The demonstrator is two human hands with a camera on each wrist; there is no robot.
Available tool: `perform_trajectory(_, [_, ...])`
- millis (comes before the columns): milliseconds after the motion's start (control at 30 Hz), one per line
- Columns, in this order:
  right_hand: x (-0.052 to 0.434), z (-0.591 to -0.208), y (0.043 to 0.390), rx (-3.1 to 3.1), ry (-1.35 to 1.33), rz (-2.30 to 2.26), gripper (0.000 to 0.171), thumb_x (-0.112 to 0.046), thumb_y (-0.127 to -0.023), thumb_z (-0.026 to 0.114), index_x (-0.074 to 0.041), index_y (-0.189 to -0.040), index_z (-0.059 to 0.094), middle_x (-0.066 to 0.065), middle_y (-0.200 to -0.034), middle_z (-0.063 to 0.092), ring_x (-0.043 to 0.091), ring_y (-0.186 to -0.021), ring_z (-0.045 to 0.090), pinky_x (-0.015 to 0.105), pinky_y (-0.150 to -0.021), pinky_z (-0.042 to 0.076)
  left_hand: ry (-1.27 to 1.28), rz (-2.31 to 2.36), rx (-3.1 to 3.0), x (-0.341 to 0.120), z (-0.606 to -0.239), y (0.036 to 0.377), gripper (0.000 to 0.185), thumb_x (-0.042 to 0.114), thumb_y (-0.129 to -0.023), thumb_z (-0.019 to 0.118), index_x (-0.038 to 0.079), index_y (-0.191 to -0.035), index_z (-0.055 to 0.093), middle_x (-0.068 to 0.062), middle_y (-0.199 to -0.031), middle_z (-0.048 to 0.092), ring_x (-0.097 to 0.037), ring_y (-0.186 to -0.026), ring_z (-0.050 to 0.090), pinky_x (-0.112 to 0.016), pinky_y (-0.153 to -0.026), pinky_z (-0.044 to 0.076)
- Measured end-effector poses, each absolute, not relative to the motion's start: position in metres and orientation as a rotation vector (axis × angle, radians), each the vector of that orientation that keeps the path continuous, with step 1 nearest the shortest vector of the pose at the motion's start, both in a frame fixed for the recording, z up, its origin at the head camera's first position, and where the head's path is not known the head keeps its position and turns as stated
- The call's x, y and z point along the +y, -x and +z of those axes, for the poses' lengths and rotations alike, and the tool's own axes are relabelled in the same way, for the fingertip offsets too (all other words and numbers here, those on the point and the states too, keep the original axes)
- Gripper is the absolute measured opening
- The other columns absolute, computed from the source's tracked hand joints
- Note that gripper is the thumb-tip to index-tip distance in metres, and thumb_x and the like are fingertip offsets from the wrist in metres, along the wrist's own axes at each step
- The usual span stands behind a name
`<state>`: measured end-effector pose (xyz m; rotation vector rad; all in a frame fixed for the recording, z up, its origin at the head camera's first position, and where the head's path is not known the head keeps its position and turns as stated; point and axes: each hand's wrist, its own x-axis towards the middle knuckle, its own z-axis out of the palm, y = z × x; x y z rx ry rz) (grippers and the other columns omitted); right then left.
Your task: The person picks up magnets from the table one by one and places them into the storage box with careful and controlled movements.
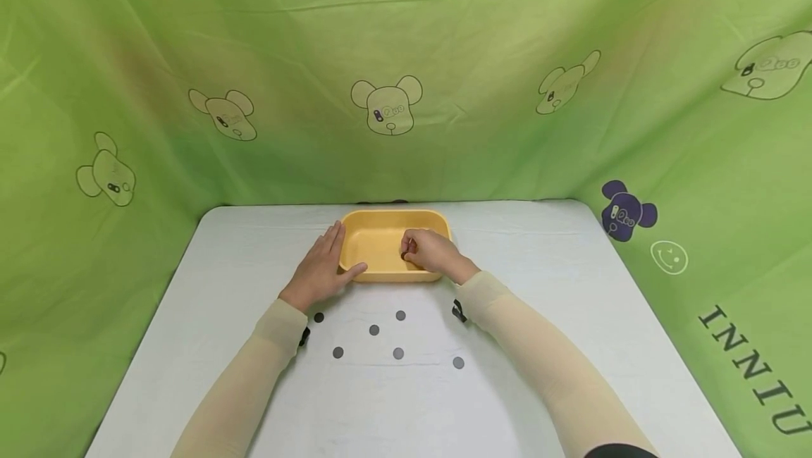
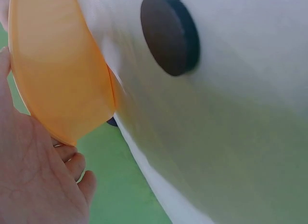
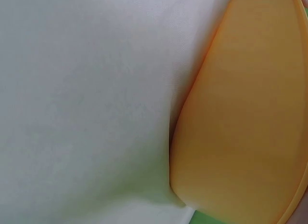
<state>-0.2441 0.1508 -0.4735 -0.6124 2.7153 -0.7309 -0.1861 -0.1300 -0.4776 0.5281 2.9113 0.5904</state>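
Hands at work over a yellow tray (image 1: 380, 218) on a white-covered bench (image 1: 571, 345) — the left hand (image 1: 323, 268) lies flat with straight fingers against the tray's left wall, thumb along its near rim, steadying it. The right hand (image 1: 431, 252) reaches over the near rim with fingers curled, pinching a small dark disc (image 1: 404, 255) just above the tray floor. Six more dark discs lie loose on the bench between the forearms, the nearest of them (image 1: 400, 315) just short of the tray; one (image 2: 169, 33) fills the left wrist view (the right wrist view shows only cloth and tray wall).

Tray contents: apart from the pinched disc, the visible floor looks bare, though the right hand hides part of it.

Risk, as a judgement — the disc is small and flat, so a loose pinch could let it bounce off the hard floor or roll over the rim; a sleeve dragging back could also scatter the discs behind.
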Motion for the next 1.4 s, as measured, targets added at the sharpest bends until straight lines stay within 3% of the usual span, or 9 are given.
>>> perform_trajectory(933, [0.1513,-0.4708,0.2434,2.711,0.607,-0.741,0.005,-0.014,-0.100,0.077,-0.014,-0.099,0.072,-0.003,-0.084,0.069,0.012,-0.074,0.060,0.031,-0.071,0.050,-0.484,0.585,2.889,-0.1302,-0.4785,0.1876,0.105,0.071,-0.107,0.045,0.002,-0.171,-0.002,-0.013,-0.180,-0.003,-0.028,-0.167,0.000,-0.043,-0.134,0.006])
perform_trajectory(1167, [0.1548,-0.4725,0.2442,2.726,0.691,-0.880,0.008,-0.011,-0.103,0.072,-0.006,-0.109,0.070,0.002,-0.091,0.070,0.014,-0.071,0.057,0.030,-0.068,0.048,-0.502,0.587,2.889,-0.1297,-0.4756,0.1881,0.105,0.070,-0.107,0.046,0.002,-0.171,-0.002,-0.013,-0.180,-0.003,-0.028,-0.167,0.001,-0.044,-0.134,0.006])
perform_trajectory(1400, [0.1595,-0.4690,0.2403,2.755,0.744,-0.941,0.015,-0.013,-0.104,0.071,-0.005,-0.116,0.071,0.001,-0.093,0.067,0.013,-0.067,0.052,0.030,-0.064,0.046,-0.497,0.607,2.890,-0.1307,-0.4781,0.1871,0.107,0.073,-0.105,0.045,0.001,-0.171,0.000,-0.014,-0.180,-0.002,-0.031,-0.167,0.003,-0.046,-0.134,0.008])
